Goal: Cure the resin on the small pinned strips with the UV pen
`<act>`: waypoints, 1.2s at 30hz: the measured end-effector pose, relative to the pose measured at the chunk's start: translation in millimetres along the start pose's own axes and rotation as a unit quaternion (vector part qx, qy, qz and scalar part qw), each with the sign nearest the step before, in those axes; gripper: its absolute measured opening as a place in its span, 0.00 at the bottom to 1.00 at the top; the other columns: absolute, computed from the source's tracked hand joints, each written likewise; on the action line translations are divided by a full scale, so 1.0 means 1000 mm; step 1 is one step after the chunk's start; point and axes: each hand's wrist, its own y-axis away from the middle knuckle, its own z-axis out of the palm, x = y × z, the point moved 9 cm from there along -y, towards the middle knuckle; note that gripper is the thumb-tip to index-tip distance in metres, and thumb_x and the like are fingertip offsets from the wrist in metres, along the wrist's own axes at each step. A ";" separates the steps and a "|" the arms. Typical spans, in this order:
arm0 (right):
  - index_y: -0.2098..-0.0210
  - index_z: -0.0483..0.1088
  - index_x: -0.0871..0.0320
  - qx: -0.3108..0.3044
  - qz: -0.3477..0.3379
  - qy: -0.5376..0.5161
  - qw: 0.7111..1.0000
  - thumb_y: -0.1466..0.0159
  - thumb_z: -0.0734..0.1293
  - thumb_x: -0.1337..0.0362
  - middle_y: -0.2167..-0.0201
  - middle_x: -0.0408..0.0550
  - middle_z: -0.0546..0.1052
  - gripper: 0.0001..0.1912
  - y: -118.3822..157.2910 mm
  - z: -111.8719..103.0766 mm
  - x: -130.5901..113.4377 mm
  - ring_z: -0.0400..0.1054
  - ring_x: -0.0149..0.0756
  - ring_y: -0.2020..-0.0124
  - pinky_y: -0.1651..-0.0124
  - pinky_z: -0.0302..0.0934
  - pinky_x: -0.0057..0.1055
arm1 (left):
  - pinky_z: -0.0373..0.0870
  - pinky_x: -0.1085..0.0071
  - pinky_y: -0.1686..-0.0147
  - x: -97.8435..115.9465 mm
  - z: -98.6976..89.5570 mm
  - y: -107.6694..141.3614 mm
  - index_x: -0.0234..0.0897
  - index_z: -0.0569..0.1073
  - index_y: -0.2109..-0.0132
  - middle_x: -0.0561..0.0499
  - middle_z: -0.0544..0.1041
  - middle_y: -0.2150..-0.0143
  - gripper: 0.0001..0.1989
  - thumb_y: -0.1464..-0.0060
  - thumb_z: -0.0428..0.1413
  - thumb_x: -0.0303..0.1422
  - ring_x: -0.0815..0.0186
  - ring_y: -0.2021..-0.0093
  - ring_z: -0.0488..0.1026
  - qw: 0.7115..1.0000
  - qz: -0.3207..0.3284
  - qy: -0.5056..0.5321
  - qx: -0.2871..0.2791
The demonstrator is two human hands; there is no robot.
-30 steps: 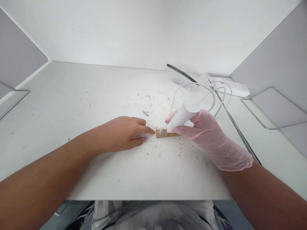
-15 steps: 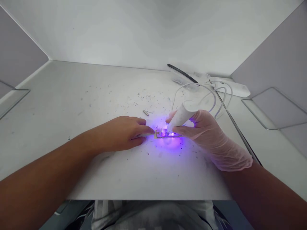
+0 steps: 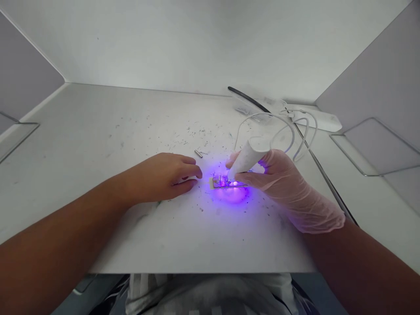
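My right hand [image 3: 275, 175], in a thin pinkish see-through glove, is wrapped round a white handheld UV lamp [image 3: 247, 155]. The lamp leans with its lower end down over a small thin metal-edged holder [image 3: 229, 187] on the table, and purple light spreads around it. Small clear pieces sit on the holder, but glare hides their detail. At the holder's left end is a pale yellowish block [image 3: 211, 183]. My left hand [image 3: 173, 177], ungloved, rests just left of that block, apart from it; its fingers are loosely bent, with a gap to the thumb and nothing held.
A small metal pin [image 3: 198, 153] lies beyond my left hand. Dark specks are scattered over the white table [image 3: 157, 245]. A white cable [image 3: 293, 131] loops behind the lamp. Farther back are a black nail file [image 3: 249, 99], clear bags [image 3: 246, 111] and a white box [image 3: 323, 121].
My left hand has drawn back leftward from the holder's left end, its index finger now bent instead of stretched out to it. My right hand and the lamp stay in place.
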 end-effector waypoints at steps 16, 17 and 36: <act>0.63 0.80 0.53 0.010 0.008 0.015 1.000 0.42 0.77 0.62 0.67 0.43 0.83 0.08 0.000 -0.001 -0.001 0.78 0.36 0.65 0.63 0.72 0.35 | 0.65 0.67 0.65 -0.012 -0.004 0.001 0.40 0.82 0.52 0.49 0.80 0.61 0.19 0.33 0.47 0.38 0.66 0.65 0.75 1.000 -0.027 0.007 0.007; 0.63 0.80 0.53 0.007 0.007 0.012 1.000 0.42 0.77 0.62 0.67 0.42 0.83 0.08 0.000 -0.001 -0.001 0.78 0.36 0.65 0.63 0.72 0.35 | 0.65 0.67 0.65 -0.012 -0.005 0.001 0.40 0.82 0.52 0.49 0.80 0.61 0.19 0.33 0.47 0.39 0.66 0.66 0.75 1.000 -0.028 0.007 0.008; 0.64 0.79 0.53 0.008 -0.009 0.000 1.000 0.42 0.77 0.64 0.67 0.41 0.83 0.07 0.001 0.000 -0.003 0.78 0.34 0.66 0.63 0.73 0.33 | 0.65 0.68 0.66 -0.013 -0.005 0.003 0.41 0.82 0.52 0.50 0.80 0.62 0.19 0.32 0.46 0.39 0.68 0.67 0.74 1.000 -0.023 0.002 0.016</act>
